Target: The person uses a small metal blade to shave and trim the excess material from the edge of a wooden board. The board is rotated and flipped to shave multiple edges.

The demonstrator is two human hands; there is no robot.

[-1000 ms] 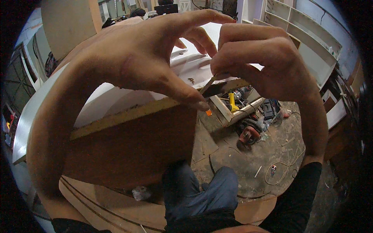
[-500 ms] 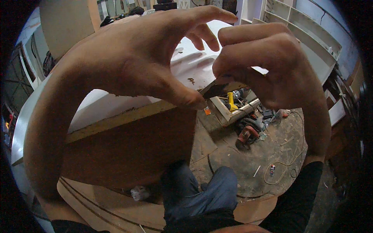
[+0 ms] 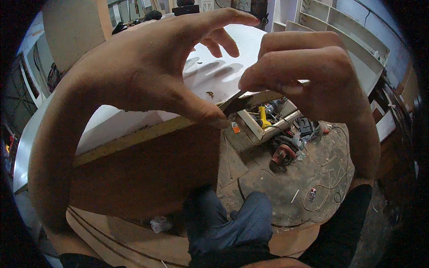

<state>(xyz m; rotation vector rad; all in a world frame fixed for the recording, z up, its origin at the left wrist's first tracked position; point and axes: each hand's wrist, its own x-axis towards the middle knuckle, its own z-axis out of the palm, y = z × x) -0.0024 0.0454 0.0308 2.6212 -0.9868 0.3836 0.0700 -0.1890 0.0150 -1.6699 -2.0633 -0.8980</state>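
Note:
A large panel with a white top [image 3: 250, 42] and a bare wood edge [image 3: 129, 139] stands in front of me. My left hand [image 3: 152, 67] reaches over it with fingers spread, its thumb resting against the edge near the corner. The fingers of my right hand [image 3: 313, 67] are curled and pinch a thin dark flat piece [image 3: 233, 103], which lies along the panel's edge at the corner, close to my left thumb. What kind of piece it is cannot be made out. Small brown chips [image 3: 209, 94] lie on the white top beside the hands' shadows.
Below to the right, a wooden tray [image 3: 257, 129] holds a yellow-handled tool [image 3: 264, 117] and cables. A red power tool [image 3: 283, 154] lies on the dusty floor near a looped cord [image 3: 328, 196]. White shelving [image 3: 353, 33] stands at the back right.
My view has shifted slightly, and the panel and left hand now appear a little further left. My right hand's knuckles have moved slightly right, showing more of the dark piece.

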